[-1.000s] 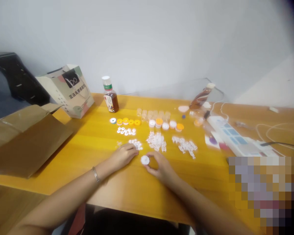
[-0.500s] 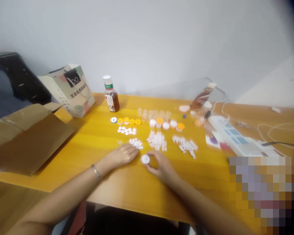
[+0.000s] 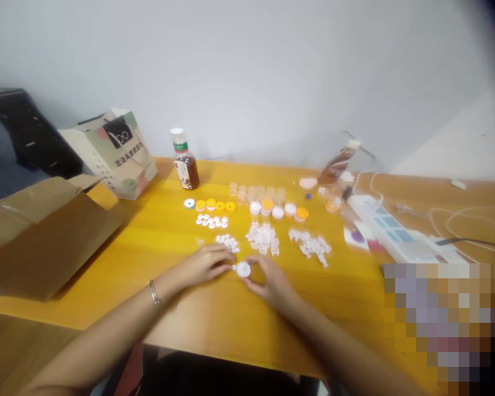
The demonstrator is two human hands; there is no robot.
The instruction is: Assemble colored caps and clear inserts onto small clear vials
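My right hand (image 3: 268, 276) pinches a white round disc (image 3: 243, 269) at its right side, between thumb and fingers. Close to the disc's left edge, my left hand (image 3: 212, 260) has a small white round piece (image 3: 234, 267) at its fingertips. Just beyond the left fingers lies a pile of small white round pieces (image 3: 227, 243). Farther back are spaced small white rings (image 3: 212, 221). White lacy flat parts (image 3: 263, 239) form one heap past my right hand, and more white cut-out parts (image 3: 311, 246) lie to its right.
Behind stand yellow discs (image 3: 210, 204), white and orange stacked discs (image 3: 267, 207) and clear cups (image 3: 258, 193). A dark drink bottle (image 3: 186, 165), paper bag (image 3: 126, 159) and cardboard box (image 3: 49, 236) are left. A tilted bottle (image 3: 339, 163) and power strip (image 3: 390, 228) are right.
My left hand has drawn back from the pile of small white pieces with one at its fingertips, now beside the disc. My right hand keeps its hold on the disc.
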